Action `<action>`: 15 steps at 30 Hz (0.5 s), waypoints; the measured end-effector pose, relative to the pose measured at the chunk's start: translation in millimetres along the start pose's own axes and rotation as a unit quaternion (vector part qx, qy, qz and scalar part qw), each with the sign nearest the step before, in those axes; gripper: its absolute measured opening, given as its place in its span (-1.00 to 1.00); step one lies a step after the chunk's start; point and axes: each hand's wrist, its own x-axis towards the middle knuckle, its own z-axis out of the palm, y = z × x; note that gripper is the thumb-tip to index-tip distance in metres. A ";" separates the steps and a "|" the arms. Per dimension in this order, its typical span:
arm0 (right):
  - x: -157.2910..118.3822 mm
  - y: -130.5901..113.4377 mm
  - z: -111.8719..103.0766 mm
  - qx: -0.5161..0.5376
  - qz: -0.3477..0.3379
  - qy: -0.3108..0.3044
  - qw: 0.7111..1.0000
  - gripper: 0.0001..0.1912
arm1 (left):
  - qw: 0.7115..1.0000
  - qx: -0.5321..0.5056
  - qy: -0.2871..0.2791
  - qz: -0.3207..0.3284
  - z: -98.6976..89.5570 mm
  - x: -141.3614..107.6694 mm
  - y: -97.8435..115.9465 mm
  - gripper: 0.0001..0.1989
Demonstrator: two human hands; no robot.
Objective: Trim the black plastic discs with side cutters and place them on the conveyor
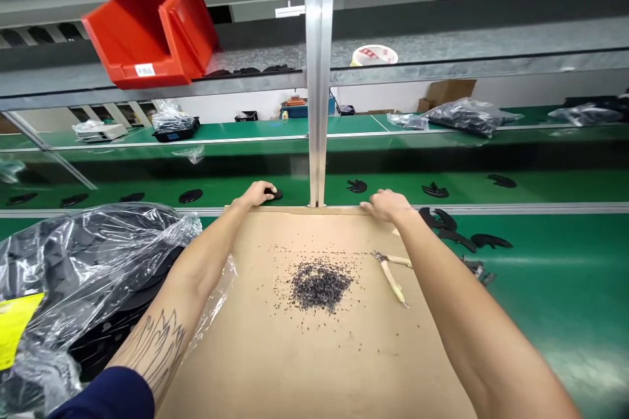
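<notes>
A curved black moulded piece (273,194) is cupped beneath the curled fingers of the left hand (255,195), at the far edge of a cardboard sheet (314,366). The right hand (388,205) is laid on that edge with its fingers loosely spread, and nothing is seen to be held by it. A heap of dark granules (320,285) is scattered across the cardboard, with a pair of wood-handled snips (390,278) lying just beside it. The granules could be spread further if the sheet were knocked or dragged by a forearm. The cardboard is laid on a green worktop (540,288), on which more black moulded pieces (457,229) are lying, and a clear plastic bag (88,262) is heaped at the left. An aluminium upright (318,78) is fixed ahead, a red plastic bin (150,33) is perched on a shelf (393,72) above, and bagged goods (466,116) are piled on a second green worktop (196,131) beyond.
</notes>
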 end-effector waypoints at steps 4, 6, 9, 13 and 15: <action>2.3 8.2 10.8 -0.016 0.005 0.016 1.000 -0.56 | 0.995 0.097 -0.005 -0.015 -6.1 -3.4 -24.6 -0.71; -0.5 12.1 12.6 -0.026 0.010 0.028 0.999 -0.57 | 0.991 0.136 0.005 -0.015 -11.7 -9.3 -29.9 -0.71; -7.1 16.1 8.6 -0.041 0.013 0.057 0.997 -0.62 | 0.983 0.183 0.028 -0.001 -22.0 -20.4 -28.6 -0.70; -19.7 14.2 -6.5 -0.056 0.013 0.123 0.991 -0.63 | 0.970 0.229 0.077 0.018 -36.5 -35.8 -17.2 -0.69; -27.0 8.2 -15.7 -0.063 0.009 0.164 0.984 -0.63 | 0.963 0.244 0.107 0.029 -43.7 -43.1 -9.8 -0.68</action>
